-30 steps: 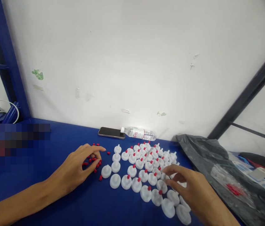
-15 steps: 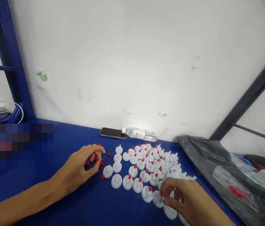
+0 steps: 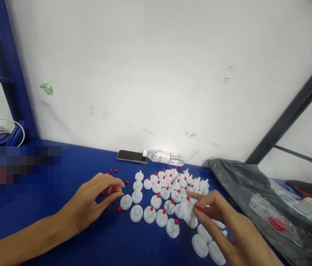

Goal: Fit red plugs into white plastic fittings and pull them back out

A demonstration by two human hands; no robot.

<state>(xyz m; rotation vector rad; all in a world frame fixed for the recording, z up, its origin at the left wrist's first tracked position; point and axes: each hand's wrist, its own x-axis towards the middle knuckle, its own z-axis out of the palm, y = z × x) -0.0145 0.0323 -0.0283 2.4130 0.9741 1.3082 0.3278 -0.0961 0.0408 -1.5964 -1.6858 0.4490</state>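
My right hand (image 3: pixel 197 207) pinches a round white nozzle lid (image 3: pixel 187 211) by its small red tip cap (image 3: pixel 199 209), lifted and tilted above the others; it is blurred. Under and around that hand stand many similar white lids, several with red tips, such as this capped lid (image 3: pixel 172 228). My left hand (image 3: pixel 122 189) has its thumb and fingertips closed together over a scatter of loose red tip caps (image 3: pixel 113 189); whatever they hold is hidden. Just right of its thumb sits an uncapped white lid (image 3: pixel 126 202).
A phone (image 3: pixel 132 156) and a clear plastic bottle (image 3: pixel 165 157) lie along the wall on the blue table (image 3: pixel 69 166). To the right, a grey plastic bag (image 3: pixel 236 184) carries a clear bag of red pieces (image 3: pixel 277 223). A blue post (image 3: pixel 20 66) rises at the left.
My right hand has lifted a lid with a red tip from the front of the group and moved it away from me. My left thumb and fingertips have closed together.
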